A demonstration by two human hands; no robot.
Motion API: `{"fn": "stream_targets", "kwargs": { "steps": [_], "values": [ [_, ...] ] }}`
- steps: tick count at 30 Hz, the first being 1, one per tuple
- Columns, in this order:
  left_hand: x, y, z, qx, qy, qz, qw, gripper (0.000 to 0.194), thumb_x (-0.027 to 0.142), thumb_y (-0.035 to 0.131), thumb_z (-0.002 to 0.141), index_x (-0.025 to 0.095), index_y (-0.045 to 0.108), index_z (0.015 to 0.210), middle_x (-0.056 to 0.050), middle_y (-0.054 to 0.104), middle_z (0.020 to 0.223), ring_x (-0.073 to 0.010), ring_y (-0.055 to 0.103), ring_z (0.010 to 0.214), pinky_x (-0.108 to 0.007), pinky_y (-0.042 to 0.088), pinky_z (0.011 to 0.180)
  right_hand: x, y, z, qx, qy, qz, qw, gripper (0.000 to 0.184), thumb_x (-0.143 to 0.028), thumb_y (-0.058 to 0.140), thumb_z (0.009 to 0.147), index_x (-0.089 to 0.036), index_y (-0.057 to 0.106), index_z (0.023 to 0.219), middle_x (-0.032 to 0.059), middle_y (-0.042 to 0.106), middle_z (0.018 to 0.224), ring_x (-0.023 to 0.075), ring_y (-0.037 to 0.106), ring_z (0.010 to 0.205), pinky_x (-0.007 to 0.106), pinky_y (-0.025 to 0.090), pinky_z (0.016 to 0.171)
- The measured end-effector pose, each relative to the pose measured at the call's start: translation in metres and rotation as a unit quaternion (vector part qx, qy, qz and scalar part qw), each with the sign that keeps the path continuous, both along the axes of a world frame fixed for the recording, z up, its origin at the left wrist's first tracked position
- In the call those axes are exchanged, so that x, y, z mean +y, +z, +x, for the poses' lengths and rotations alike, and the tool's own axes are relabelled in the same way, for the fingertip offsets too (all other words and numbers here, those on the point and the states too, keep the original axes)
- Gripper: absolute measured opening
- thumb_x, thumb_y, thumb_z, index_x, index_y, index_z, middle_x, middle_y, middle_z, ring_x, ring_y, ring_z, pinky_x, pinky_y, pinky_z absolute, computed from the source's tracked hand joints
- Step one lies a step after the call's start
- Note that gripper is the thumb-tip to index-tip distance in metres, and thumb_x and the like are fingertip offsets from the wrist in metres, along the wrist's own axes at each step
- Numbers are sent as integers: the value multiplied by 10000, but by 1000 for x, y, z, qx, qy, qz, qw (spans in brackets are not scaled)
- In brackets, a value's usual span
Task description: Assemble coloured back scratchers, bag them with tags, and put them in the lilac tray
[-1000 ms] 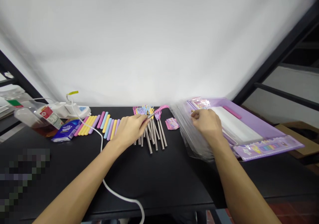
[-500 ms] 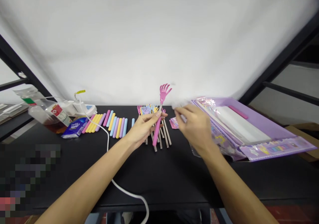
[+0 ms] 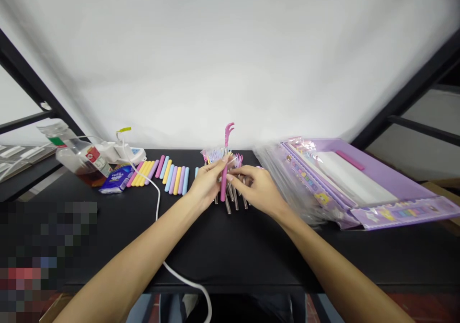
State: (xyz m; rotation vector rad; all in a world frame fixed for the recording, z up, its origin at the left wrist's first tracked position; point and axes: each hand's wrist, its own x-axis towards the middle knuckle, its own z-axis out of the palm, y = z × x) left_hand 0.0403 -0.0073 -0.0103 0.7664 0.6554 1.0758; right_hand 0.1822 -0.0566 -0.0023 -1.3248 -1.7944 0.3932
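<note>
My left hand [image 3: 208, 181] is closed around a pink back scratcher [image 3: 223, 189], gripping it where the handle meets the metal rod. The claw-shaped head stands up above my fingers, now seen edge-on. My right hand [image 3: 257, 186] has thumb and fingers pinched against the handle's right side; a thin whitish sliver shows between the hands, too small to name. Behind and below them lies a bunch of back scratchers with metal rods [image 3: 227, 205] and pink, purple, yellow and blue claw heads [image 3: 237, 159], partly hidden by my hands.
Coloured handle sleeves [image 3: 176, 179] lie in rows at the left, by a blue packet [image 3: 117, 179], a bottle [image 3: 77, 157] and a power strip [image 3: 132, 155]. A white cable [image 3: 183, 279] crosses the black table. At right sits a purple box [image 3: 381, 177] beside clear plastic bags [image 3: 287, 184].
My right hand has come left from beside the plastic to the back scratcher's handle. The back scratcher has turned, so its head shows from the side. The view has shifted slightly.
</note>
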Motion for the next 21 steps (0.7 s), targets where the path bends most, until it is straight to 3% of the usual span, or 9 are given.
{"fn": "stream_targets", "kwargs": {
  "steps": [4, 7, 11, 14, 18, 21],
  "values": [
    [-5, -1, 4, -1, -19, 19, 1000, 188, 315, 780, 831, 149, 790, 918, -128, 741, 1151, -242, 668, 1144, -366, 542, 989, 4, -8, -4, 99, 2, -58, 993, 201, -375, 726, 844, -182, 772, 871, 8, 701, 692, 138, 515, 543, 285, 402, 551],
    [-7, 0, 5, 26, -24, 32, 999, 264, 401, 771, 834, 144, 775, 893, -136, 737, 1153, -255, 669, 1142, -378, 539, 983, 6, -11, -3, 166, 35, -97, 981, 227, -393, 731, 838, -174, 754, 896, 34, 723, 780, 168, 614, 669, 286, 467, 622],
    [1, 4, -2, 36, 22, 55, 998, 344, 467, 666, 906, 128, 728, 908, -169, 695, 1233, -272, 642, 1189, -390, 561, 950, 4, -5, 2, 228, 68, -139, 961, 299, -457, 659, 892, -173, 692, 977, 30, 699, 765, 147, 602, 644, 263, 468, 585],
    [12, 8, -13, 37, 61, 104, 992, 260, 360, 697, 885, 154, 679, 1042, -154, 592, 1379, -279, 613, 1238, -432, 579, 949, 1, 3, 11, 263, 79, -140, 951, 336, -474, 631, 913, -181, 652, 1076, 7, 646, 749, 127, 561, 620, 242, 428, 543],
    [22, 11, -26, 73, 117, 198, 970, 631, 220, 860, 694, 263, 592, 1263, -114, 468, 1481, -308, 645, 1199, -471, 579, 973, -1, 11, 23, 293, 77, -165, 939, 342, -473, 636, 921, -196, 657, 1121, -20, 533, 753, 82, 412, 560, 229, 309, 483],
    [26, 9, -31, 95, 127, 239, 958, 804, 238, 886, 684, 327, 503, 1385, -98, 610, 1343, -293, 694, 1117, -478, 561, 1002, -2, 15, 30, 254, 52, -190, 947, 386, -513, 678, 879, -193, 681, 1095, -5, 528, 780, 86, 387, 578, 243, 267, 477]
  ]
}}
